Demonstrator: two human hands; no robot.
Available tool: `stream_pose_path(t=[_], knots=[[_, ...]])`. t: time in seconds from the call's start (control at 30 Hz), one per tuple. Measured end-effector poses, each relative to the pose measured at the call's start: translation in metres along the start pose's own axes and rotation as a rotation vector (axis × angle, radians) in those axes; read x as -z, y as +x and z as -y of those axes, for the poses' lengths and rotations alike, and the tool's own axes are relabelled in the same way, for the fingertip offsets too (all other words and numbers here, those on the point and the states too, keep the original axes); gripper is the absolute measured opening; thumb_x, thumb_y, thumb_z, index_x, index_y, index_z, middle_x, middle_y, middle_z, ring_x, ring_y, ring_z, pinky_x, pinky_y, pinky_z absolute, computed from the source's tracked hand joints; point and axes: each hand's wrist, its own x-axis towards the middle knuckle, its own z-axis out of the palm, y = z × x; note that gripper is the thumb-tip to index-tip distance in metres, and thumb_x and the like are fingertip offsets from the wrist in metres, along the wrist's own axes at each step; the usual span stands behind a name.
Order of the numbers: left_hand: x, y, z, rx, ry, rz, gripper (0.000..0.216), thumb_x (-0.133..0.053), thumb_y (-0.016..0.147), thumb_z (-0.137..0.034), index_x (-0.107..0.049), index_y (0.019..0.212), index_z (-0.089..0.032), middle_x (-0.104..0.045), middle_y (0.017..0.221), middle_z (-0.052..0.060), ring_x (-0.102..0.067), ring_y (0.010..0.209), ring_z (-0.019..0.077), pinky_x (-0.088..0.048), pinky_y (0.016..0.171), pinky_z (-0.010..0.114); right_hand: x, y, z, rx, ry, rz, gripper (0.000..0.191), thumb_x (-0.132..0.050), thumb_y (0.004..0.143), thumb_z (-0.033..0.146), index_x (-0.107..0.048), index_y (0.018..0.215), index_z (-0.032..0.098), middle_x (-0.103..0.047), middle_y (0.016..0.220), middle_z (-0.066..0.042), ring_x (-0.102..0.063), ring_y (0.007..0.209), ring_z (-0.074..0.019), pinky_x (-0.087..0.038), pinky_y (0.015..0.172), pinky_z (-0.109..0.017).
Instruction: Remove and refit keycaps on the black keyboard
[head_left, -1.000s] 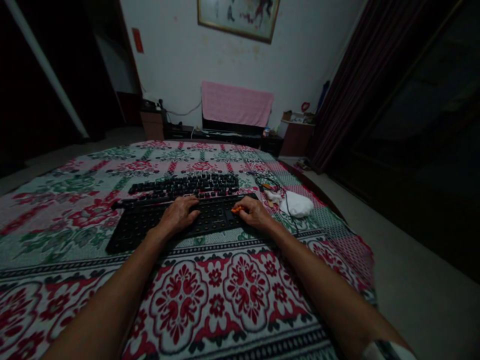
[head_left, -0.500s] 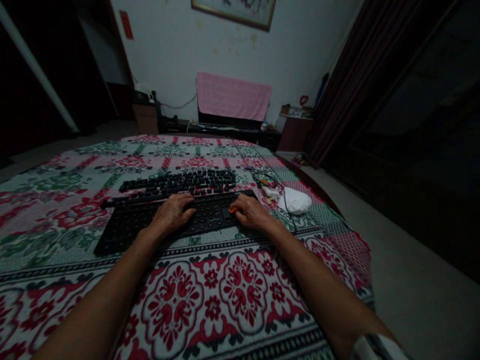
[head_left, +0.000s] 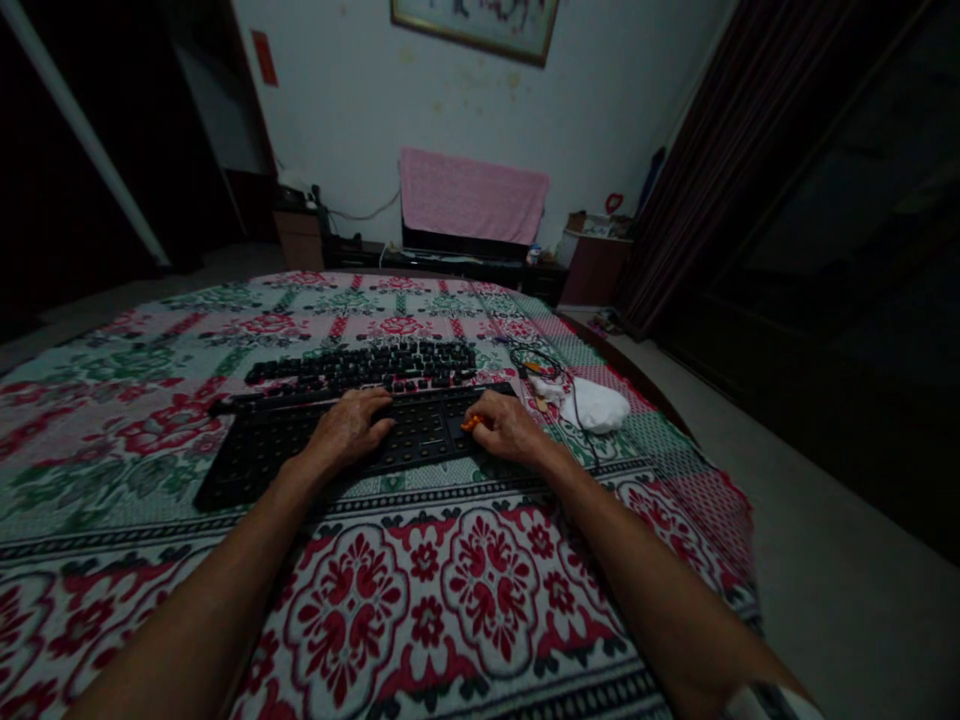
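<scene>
A black keyboard [head_left: 262, 450] with its keycaps off lies across the cloth, showing rows of small round key posts. My left hand [head_left: 351, 425] lies on its middle, fingers stretched toward the back edge and thumb apart. Over the right end, my right hand [head_left: 504, 420] is closed around a small orange object [head_left: 471, 424] whose kind I cannot make out; most of it is hidden in the fingers. Behind the keyboard, loose black keycaps [head_left: 360, 362] are spread in rough rows.
A patterned red, green and white tablecloth [head_left: 420, 565] covers the table. To the right lie a white bundle [head_left: 596, 405], a black cable [head_left: 576, 400] and small orange and tan pieces. Beyond the table, a pink towel [head_left: 474, 195] hangs over a dark screen.
The whole view has shifted slightly, so everything sits a little farther right. Both hands keep their places on the keyboard, and slightly more of the orange object shows.
</scene>
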Motion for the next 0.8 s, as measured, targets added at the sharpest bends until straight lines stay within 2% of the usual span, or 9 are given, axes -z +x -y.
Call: stream_pose_path(t=[0.37, 0.67, 0.8], knots=[[0.0041, -0.0005, -0.0029, 0.001, -0.043, -0.005, 0.04, -0.042, 0.076, -0.039, -0.061, 0.105, -0.018, -0.055, 0.119, 0.005, -0.047, 0.109, 0.0229, -0.039, 0.094, 0.035, -0.0003, -0.0027, 0.0062, -0.001, -0.107, 0.061, 0.019, -0.048, 0.07, 0.014, -0.064, 0.081, 0.015, -0.055, 0.077, -0.005, -0.05, 0.071, -0.0135, -0.036, 0.065, -0.023], [0.0012, -0.0004, -0.0009, 0.002, -0.012, -0.001, 0.042, -0.042, 0.076, -0.04, -0.06, 0.107, -0.017, -0.054, 0.12, 0.006, -0.047, 0.11, 0.0227, -0.038, 0.095, 0.034, -0.0009, -0.0036, 0.0052, -0.024, -0.071, 0.039, 0.019, -0.048, 0.07, 0.015, -0.064, 0.08, 0.015, -0.056, 0.075, -0.004, -0.05, 0.067, -0.0122, -0.034, 0.06, -0.022], [0.0015, -0.0005, -0.001, 0.011, -0.011, -0.001, 0.043, -0.042, 0.077, -0.04, -0.059, 0.108, -0.017, -0.054, 0.12, 0.006, -0.047, 0.11, 0.0226, -0.038, 0.095, 0.034, -0.0004, -0.0035, 0.0054, -0.023, -0.044, 0.059, 0.016, -0.049, 0.067, 0.013, -0.063, 0.073, 0.015, -0.055, 0.071, -0.003, -0.048, 0.064, -0.0115, -0.033, 0.058, -0.022]])
